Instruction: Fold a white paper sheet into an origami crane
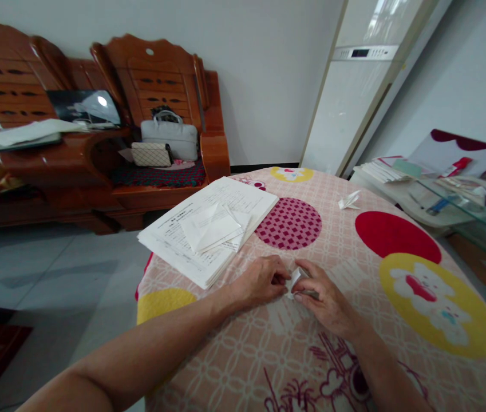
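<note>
Folded white paper (pixel 298 276), small and partly hidden by fingers, is between the person's two hands, just above or on the patterned cloth (pixel 243 349) that covers the round table. The right hand (pixel 326 296) has it in its grip, thumb on the near side and fingers bent around the far side. The left hand (pixel 268 277) is just beside it with fingers curled inward and fingertips at the paper's left edge; whether this grip pinches the paper or only rests against it, one cannot tell.

Beyond the left forearm, a stack of printed sheets (pixel 174 252) lies near the table's left edge, and on top of it rest white paper pieces (pixel 212 226) with visible creases. Well apart from the hands, toward the far right of the table, a small folded paper figure (pixel 349 199) with pointed ends sits alone on the cloth, near a large red circle in its pattern.

Past the table, a wooden armchair (pixel 161 74) carries a grey bag (pixel 180 140) and, just beside it, a quilted cream purse (pixel 150 154). To the right, a glass shelf (pixel 474 214) stands beside the table.
</note>
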Available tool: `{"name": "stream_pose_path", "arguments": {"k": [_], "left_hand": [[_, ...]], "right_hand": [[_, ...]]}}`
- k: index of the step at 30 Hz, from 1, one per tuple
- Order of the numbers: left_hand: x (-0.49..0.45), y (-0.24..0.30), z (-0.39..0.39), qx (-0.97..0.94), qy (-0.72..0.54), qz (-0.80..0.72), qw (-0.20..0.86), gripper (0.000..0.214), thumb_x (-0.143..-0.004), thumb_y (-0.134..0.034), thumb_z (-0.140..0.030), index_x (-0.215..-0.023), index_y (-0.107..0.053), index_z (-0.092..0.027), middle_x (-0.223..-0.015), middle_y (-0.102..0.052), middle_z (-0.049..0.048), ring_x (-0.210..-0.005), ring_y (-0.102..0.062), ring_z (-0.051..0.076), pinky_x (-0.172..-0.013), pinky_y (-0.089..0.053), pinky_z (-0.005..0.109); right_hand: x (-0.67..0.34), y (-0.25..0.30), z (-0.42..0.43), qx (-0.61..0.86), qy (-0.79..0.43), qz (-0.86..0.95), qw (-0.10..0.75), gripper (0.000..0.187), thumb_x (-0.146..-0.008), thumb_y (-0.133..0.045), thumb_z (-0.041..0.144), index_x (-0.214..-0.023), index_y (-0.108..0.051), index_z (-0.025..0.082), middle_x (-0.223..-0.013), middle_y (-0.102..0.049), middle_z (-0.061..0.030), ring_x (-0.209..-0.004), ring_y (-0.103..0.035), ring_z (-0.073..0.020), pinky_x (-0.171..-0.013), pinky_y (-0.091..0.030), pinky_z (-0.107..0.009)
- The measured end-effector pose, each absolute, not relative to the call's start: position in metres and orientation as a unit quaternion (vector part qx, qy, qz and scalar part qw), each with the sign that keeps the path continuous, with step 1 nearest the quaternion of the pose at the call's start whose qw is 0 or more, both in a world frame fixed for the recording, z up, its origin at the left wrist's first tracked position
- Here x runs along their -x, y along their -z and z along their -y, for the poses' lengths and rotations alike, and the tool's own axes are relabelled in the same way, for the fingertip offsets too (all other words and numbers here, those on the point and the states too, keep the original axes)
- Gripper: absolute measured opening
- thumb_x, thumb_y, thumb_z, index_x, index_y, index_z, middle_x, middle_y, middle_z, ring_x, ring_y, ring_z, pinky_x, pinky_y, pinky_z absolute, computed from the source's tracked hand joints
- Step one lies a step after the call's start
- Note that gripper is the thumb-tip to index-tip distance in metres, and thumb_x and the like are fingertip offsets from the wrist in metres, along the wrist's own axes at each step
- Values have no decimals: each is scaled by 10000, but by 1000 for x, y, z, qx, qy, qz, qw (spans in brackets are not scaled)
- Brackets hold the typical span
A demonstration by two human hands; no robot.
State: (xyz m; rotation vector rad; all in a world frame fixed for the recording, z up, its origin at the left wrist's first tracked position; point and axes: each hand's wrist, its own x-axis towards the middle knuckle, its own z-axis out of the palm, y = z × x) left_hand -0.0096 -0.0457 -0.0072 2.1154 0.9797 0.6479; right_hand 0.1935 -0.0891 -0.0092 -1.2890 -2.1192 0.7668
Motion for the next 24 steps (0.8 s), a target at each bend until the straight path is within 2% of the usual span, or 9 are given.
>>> {"name": "stream_pose_path", "arguments": {"k": [8, 12, 15, 17, 19, 21, 24], "left_hand": [[10, 6, 44, -824, -244, -373, 349, 191, -707, -623, -117, -857, -734, -159, -860, -648, 40, -747, -593, 136, -657, -447, 208], [13, -5, 44, -832, -234, -382, 328, 179, -848, -530, -191, -852, -705, -153, -799, -645, 32, -711, -574, 127, -656, -420, 217], [14, -14, 48, -833, -229, -378, 333, 304, -941, -434, -295, -784, -645, -143, -724, -612, 27, -647, -542, 113, -617, -399, 218], [13, -16, 51, -811, -243, -383, 371, 280, -915, -498, -387, -894, -631, -142, -762, -622, 28, -672, -566, 120, -600, -412, 209], [10, -14, 53, -783, -257, -406, 395, 351, -827, -617, -418, -1042, -607, -140, -827, -634, 32, -700, -593, 132, -592, -438, 206], [7, -10, 54, -773, -258, -433, 385, 403, -774, -651, -347, -1117, -598, -143, -850, -639, 32, -684, -597, 134, -584, -450, 213], [3, -6, 52, -771, -255, -455, 365, 371, -746, -598, -226, -1105, -631, -140, -821, -650, 28, -662, -594, 130, -585, -452, 219]], "right_hand": [[-190, 13, 88, 453, -238, 808, 291, 99, -862, -588, 199, -870, -686, 212, -1348, -491, -100, -1284, -446, -270, -1065, -373, -455], [-187, 8, 89, 460, -240, 806, 285, 101, -860, -600, 198, -879, -698, 214, -1333, -497, -105, -1273, -450, -275, -1051, -388, -461], [-186, 6, 90, 465, -247, 802, 282, 106, -853, -608, 193, -861, -710, 217, -1328, -506, -98, -1270, -453, -274, -1053, -389, -459], [-185, 5, 90, 467, -251, 801, 279, 125, -845, -611, 179, -889, -723, 217, -1327, -510, -101, -1268, -456, -272, -1064, -377, -460], [-185, 5, 90, 469, -255, 799, 278, 137, -839, -620, 175, -909, -732, 209, -1345, -501, -107, -1278, -450, -272, -1079, -362, -456], [-185, 4, 90, 470, -260, 797, 277, 115, -838, -636, 198, -880, -743, 204, -1364, -496, -107, -1288, -444, -274, -1086, -355, -449], [-188, 1, 90, 466, -275, 796, 272, 156, -865, -619, 247, -804, -755, 202, -1355, -525, -99, -1275, -467, -274, -1078, -365, -440]]}}
